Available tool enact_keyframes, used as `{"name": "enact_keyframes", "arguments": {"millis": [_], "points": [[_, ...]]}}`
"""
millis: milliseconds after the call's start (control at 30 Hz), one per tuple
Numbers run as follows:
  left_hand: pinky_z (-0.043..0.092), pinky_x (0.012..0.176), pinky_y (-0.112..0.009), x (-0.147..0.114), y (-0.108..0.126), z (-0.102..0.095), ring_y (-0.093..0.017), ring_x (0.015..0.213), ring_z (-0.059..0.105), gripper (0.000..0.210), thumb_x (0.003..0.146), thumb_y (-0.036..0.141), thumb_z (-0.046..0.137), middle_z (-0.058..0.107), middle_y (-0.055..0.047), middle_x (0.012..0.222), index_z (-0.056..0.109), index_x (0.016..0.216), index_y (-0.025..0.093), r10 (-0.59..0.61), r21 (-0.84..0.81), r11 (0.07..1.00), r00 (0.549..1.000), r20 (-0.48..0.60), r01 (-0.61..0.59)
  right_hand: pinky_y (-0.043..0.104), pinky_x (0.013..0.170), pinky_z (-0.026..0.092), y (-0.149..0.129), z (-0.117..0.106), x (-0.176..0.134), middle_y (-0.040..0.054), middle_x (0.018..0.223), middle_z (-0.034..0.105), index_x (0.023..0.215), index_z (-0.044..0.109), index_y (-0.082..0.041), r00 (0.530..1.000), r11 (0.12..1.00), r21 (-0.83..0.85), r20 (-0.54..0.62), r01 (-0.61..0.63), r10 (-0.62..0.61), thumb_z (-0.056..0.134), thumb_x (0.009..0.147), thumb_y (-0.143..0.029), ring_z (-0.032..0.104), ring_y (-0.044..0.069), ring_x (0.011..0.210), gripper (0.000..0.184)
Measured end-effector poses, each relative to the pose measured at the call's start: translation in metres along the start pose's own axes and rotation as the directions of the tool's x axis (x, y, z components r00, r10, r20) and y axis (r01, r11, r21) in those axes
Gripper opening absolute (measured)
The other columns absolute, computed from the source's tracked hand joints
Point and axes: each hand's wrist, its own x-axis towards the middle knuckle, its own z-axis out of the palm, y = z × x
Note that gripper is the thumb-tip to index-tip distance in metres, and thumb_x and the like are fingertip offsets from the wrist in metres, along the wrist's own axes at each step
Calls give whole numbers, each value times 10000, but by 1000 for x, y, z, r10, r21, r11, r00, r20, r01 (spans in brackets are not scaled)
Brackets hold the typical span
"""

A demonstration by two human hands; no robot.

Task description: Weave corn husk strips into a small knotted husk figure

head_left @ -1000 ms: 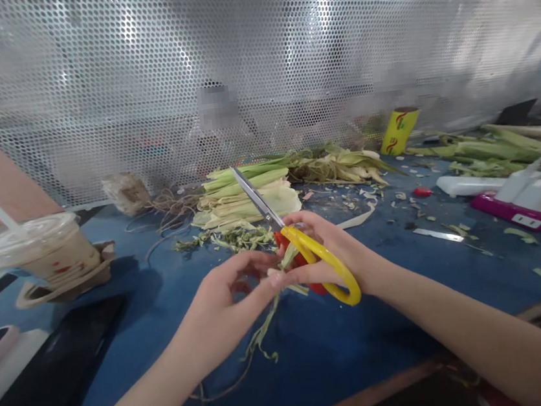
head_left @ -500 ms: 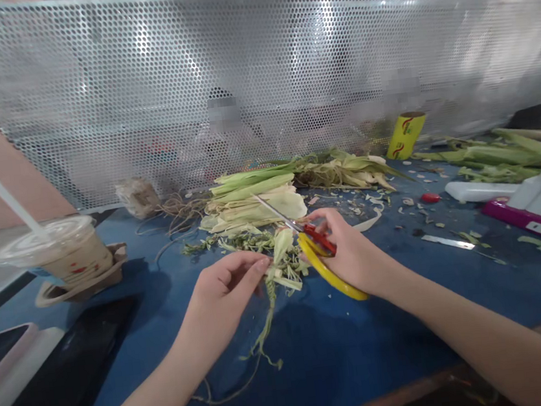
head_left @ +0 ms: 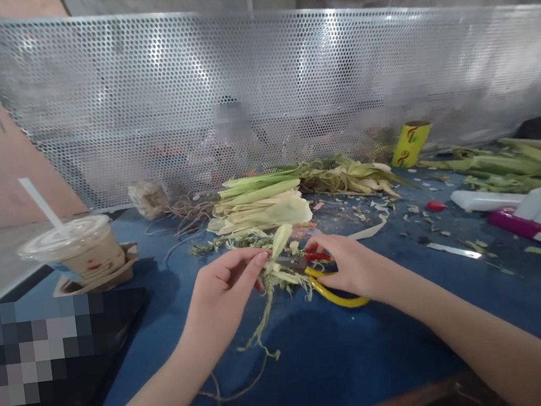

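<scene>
My left hand (head_left: 233, 282) is closed in a pinch on a pale green braided corn husk (head_left: 281, 241). Its thin knotted tail hangs down toward the table. In my right hand (head_left: 350, 262) is a pair of scissors (head_left: 337, 294) with red and yellow handles. The blades point left and lie against or just by the husk near my left fingertips; whether they touch it I cannot tell. Beneath and behind the hands lies a heap of green braided pieces (head_left: 207, 246). Flat corn husks (head_left: 261, 207) are stacked just beyond.
A cup with a straw (head_left: 85, 247) stands in a cardboard holder at left. Twine (head_left: 196, 211) trails across the table. At right are a purple power strip (head_left: 522, 226), a blade (head_left: 454, 250) and husk scraps. A perforated metal screen (head_left: 142, 107) rises behind, with people beyond it.
The scissors have swung from pointing up and left to pointing left, their blades now at the husk by my left fingers. The left hand keeps its pinch. The view has shifted slightly.
</scene>
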Motion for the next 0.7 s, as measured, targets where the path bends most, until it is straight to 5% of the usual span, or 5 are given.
{"name": "enact_keyframes", "arguments": {"millis": [267, 433, 600, 700], "points": [[436, 553, -221, 4, -4, -2, -127, 529, 546, 231, 745, 377, 578, 606, 16, 565, 654, 819, 171, -14, -63, 998, 997, -74, 9, 304, 675, 450, 5, -4, 1, 92, 1009, 620, 1078, 512, -186, 990, 992, 76, -85, -103, 109, 589, 677, -233, 589, 216, 835, 411], [421, 528, -199, 3, 1, 0, -114, 521, 537, 202, 733, 355, 595, 583, 27, 545, 661, 767, 167, -30, -36, 999, 997, -71, 27, 336, 710, 453, 13, 2, 6, 109, 922, 623, 926, 591, -155, 991, 997, 28, -107, -76, 78, 584, 691, -208, 597, 226, 796, 240], [422, 526, -203, 2, 3, 3, -112, 521, 526, 206, 730, 349, 598, 597, 19, 559, 669, 760, 158, -72, -36, 997, 996, -56, 70, 285, 757, 459, -18, -6, 2, 73, 952, 620, 962, 561, -189, 950, 957, 225, -292, 183, -114, 472, 830, -305, 590, 172, 858, 197], [428, 515, -190, 2, 0, 8, -97, 516, 515, 185, 715, 332, 618, 623, 14, 625, 657, 761, 157, -80, -115, 990, 996, -27, 76, 254, 646, 466, -38, -4, -2, 24, 786, 629, 832, 567, -202, 949, 893, 354, -241, 279, -201, 578, 763, -340, 590, 152, 722, 155]]}}
